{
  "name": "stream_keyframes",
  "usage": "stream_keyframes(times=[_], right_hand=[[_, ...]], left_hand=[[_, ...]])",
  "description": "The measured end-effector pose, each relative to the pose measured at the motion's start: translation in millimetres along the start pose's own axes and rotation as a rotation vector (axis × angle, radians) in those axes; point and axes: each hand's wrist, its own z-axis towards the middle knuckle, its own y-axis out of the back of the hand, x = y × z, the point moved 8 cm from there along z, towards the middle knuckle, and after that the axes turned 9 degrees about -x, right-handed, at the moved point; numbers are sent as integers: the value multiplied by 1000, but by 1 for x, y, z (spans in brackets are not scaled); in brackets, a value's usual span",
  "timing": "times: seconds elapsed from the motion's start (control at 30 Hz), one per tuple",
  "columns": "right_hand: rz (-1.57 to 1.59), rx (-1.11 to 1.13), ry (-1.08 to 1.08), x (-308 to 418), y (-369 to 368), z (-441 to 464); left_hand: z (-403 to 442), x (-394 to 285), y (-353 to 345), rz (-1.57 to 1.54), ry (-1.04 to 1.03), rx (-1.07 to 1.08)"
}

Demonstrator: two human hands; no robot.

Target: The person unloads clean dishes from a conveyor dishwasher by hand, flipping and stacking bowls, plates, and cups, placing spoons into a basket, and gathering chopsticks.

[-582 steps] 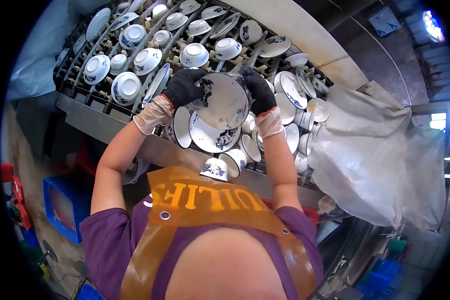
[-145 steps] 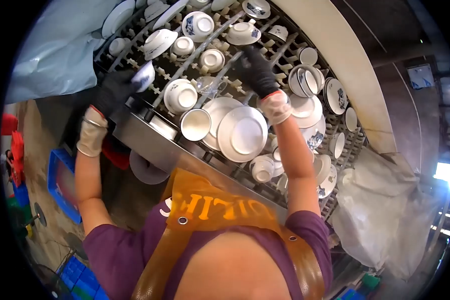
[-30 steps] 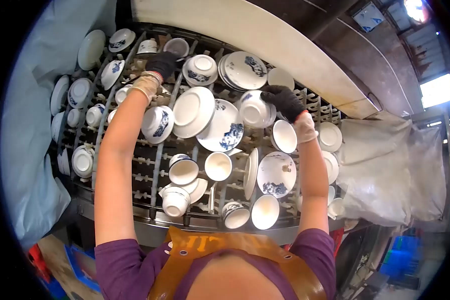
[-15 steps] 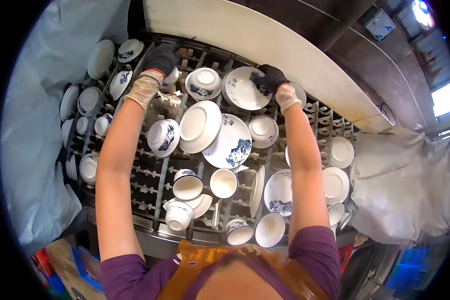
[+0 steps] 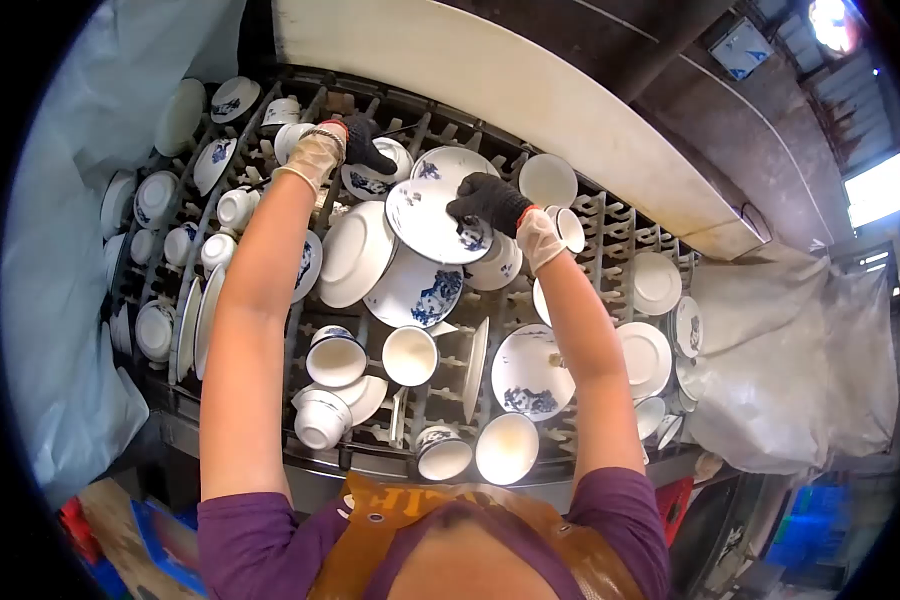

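My right hand [image 5: 492, 204], in a dark knit glove with a clear cuff, is closed on the near-right rim of a white plate [image 5: 425, 212] with blue patterns, tilted above other dishes. Another patterned plate [image 5: 457, 160] lies behind it. My left hand [image 5: 366, 143], also gloved, has its fingers apart at an upturned bowl [image 5: 395, 156]; some fingers are hidden. Beside that wrist sits a small white bowl [image 5: 288, 140]. Below the held plate are an upturned white dish [image 5: 356, 255] and a large blue-patterned plate [image 5: 417, 290].
The dishes lie on a slatted rack belt [image 5: 595, 215]. Nearer me are cups [image 5: 410, 356], a bowl [image 5: 507, 449] and a patterned plate [image 5: 532, 370]. A pale panel [image 5: 530, 90] borders the far side. Plastic sheets hang at the left [image 5: 80, 250] and right [image 5: 780, 370].
My right hand has pulled the plate left and toward me, off the one behind. My left hand has moved right to the upturned bowl. The dishes on the belt have shifted left in view.
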Motion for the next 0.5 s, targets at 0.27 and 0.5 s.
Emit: stream_keyframes(times=[0.27, 0.5], right_hand=[[119, -465, 108, 43, 88, 15], [-204, -698, 50, 99, 77, 73]], left_hand=[[-58, 12, 28, -213, 121, -89], [-108, 67, 69, -425, 368, 3]])
